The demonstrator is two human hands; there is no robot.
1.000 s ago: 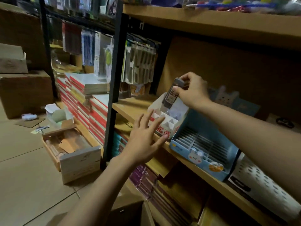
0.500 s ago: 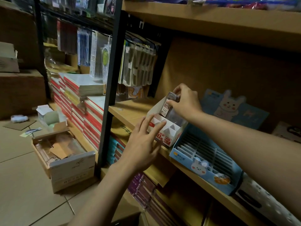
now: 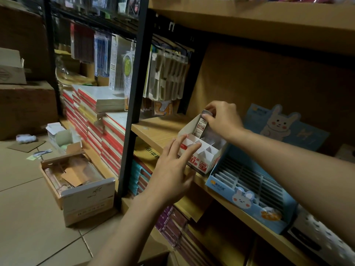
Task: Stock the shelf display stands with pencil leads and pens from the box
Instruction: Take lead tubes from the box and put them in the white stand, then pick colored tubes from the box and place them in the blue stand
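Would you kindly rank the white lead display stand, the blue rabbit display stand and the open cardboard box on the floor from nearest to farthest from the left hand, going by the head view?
Measured from the left hand:
1. White lead display stand: on the shelf edge, under its fingertips.
2. Blue rabbit display stand: further right on the same shelf.
3. Open cardboard box: down on the floor, far left.

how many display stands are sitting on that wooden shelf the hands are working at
2: the white display stand under the left hand, receiving a lead case from the right hand, and the blue bunny stand just right of it. Others may sit out of frame.
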